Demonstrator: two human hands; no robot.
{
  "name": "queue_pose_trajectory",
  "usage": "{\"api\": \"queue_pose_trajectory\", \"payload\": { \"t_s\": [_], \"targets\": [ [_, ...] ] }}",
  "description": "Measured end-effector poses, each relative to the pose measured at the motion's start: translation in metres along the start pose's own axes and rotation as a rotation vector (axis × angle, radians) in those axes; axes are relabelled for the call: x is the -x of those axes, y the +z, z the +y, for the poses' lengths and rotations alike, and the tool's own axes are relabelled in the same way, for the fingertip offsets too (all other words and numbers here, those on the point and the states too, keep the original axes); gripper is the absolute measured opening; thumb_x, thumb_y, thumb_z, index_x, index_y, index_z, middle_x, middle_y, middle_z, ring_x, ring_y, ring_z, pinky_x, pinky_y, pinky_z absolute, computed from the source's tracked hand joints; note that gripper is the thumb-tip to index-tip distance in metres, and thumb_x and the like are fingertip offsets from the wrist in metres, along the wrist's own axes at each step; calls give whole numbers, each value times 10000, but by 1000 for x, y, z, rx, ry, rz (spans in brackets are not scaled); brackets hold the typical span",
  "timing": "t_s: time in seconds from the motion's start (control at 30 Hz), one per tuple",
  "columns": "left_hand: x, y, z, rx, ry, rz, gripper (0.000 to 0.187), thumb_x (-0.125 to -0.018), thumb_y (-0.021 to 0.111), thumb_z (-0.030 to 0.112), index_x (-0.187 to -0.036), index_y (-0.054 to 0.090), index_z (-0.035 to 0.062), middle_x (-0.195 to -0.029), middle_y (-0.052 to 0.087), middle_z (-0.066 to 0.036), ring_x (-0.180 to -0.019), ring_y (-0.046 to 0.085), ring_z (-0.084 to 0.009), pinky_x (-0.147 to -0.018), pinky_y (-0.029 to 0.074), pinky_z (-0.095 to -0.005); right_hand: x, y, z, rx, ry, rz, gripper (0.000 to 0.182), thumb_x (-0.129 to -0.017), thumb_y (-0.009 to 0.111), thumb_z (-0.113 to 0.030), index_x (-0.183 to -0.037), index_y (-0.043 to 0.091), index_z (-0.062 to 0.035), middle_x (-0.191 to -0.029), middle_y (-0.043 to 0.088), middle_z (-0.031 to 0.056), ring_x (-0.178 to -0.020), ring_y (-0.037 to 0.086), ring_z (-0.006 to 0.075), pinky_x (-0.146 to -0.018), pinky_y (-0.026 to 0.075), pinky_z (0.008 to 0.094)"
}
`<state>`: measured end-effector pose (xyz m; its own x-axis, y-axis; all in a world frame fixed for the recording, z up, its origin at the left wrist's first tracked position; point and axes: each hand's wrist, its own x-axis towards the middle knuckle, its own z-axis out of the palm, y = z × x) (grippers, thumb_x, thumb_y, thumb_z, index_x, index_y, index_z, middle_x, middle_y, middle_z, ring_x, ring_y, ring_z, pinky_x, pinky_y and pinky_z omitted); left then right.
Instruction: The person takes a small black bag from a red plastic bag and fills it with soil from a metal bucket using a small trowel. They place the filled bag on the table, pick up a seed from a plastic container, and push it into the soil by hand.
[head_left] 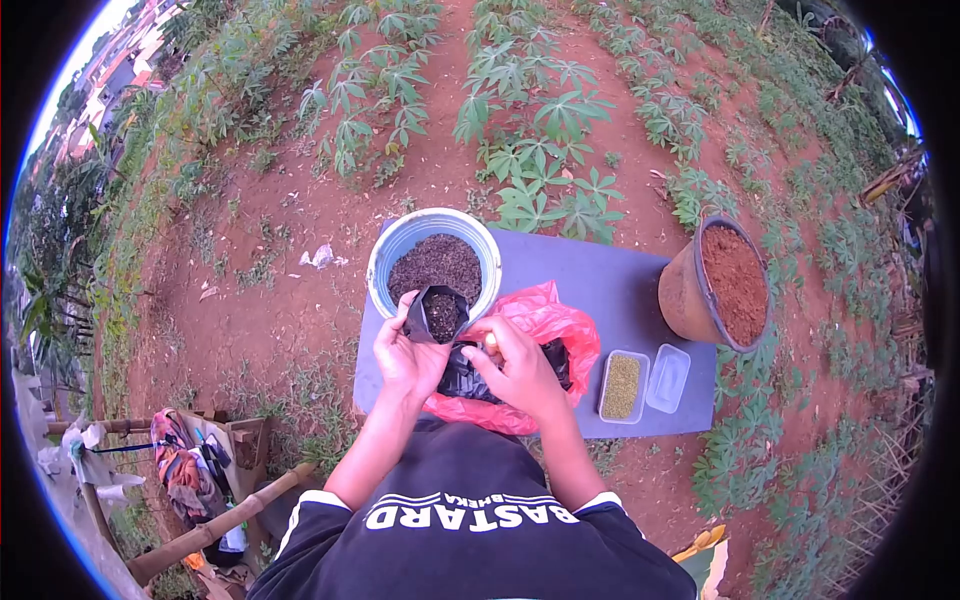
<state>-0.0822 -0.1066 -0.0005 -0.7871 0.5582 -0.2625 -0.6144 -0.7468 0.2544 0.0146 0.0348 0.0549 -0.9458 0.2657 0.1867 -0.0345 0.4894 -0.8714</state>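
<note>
My left hand grips a small black plastic planting bag from its left side and below. Dark soil shows inside the bag's open mouth. Just right of it, my right hand has curled fingers, with the thumb and index finger close to the bag's edge; what they hold, if anything, I cannot make out. Behind the bag stands a round blue basin of dark soil. Beneath my hands lies a red plastic bag with black plastic bags in it.
On the grey table sit a clear container of greenish grains and its lid. A brown pot of reddish soil tilts at the right. Leafy plants grow beyond; a bamboo pole lies lower left.
</note>
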Motion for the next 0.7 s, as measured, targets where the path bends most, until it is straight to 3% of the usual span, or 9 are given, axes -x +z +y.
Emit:
{"api": "queue_pose_trajectory", "payload": {
  "t_s": [0.07,0.27,0.33,0.47,0.5,0.63,0.7],
  "targets": [
    [-2,2,1,-5,44,5,407,-930,458,252,-1292,542,85,-1267,626,-130,-1211,587,-307,-1041,465,-498,-4,10,-4,-30,-34,-96,254,-906,688,-185,-1048,560,-17,-907,590,136,-778,637,299,-690,507,420],
    [0,11,10,-78,61,12,491,-939,414,278,-1373,486,60,-1339,584,-136,-1237,567,-330,-1068,434,-527,-18,20,-11,-10,-69,-36,298,-892,705,-204,-947,495,0,-860,537,159,-785,601,362,-669,478,447],
    [4,18,12,-111,50,-159,568,-956,372,305,-1414,452,-22,-1399,541,-238,-1313,501,-400,-1147,348,-541,-22,16,-17,-49,-82,-9,306,-892,705,-205,-934,483,1,-849,526,164,-782,590,373,-662,470,449],
    [12,23,16,-380,31,-393,632,-1000,483,384,-1481,356,-5,-1483,455,-199,-1360,458,-335,-1153,325,-526,-29,-2,-24,-61,-123,-30,291,-895,694,-181,-955,483,10,-846,521,158,-781,586,364,-674,468,430],
    [17,33,22,-369,-24,-421,665,-968,607,310,-1498,316,35,-1456,467,-150,-1341,476,-292,-1141,338,-477,-30,-5,-26,-66,-156,-30,285,-896,690,-176,-955,483,11,-848,522,157,-783,587,362,-678,470,428],
    [18,30,38,-601,-76,-460,700,-955,651,292,-1502,305,24,-1447,476,-154,-1347,473,-283,-1144,340,-458,-30,-13,-29,-42,-211,-50,284,-900,682,-174,-965,479,13,-864,524,160,-795,593,363,-685,473,434],
    [16,29,52,-779,-95,-481,722,-905,707,143,-1494,314,2,-1438,489,-143,-1337,483,-238,-1146,354,-433,-29,-14,-27,-14,-239,-57,280,-892,681,-158,-971,475,15,-886,524,162,-805,597,366,-692,475,440]
  ]
}}
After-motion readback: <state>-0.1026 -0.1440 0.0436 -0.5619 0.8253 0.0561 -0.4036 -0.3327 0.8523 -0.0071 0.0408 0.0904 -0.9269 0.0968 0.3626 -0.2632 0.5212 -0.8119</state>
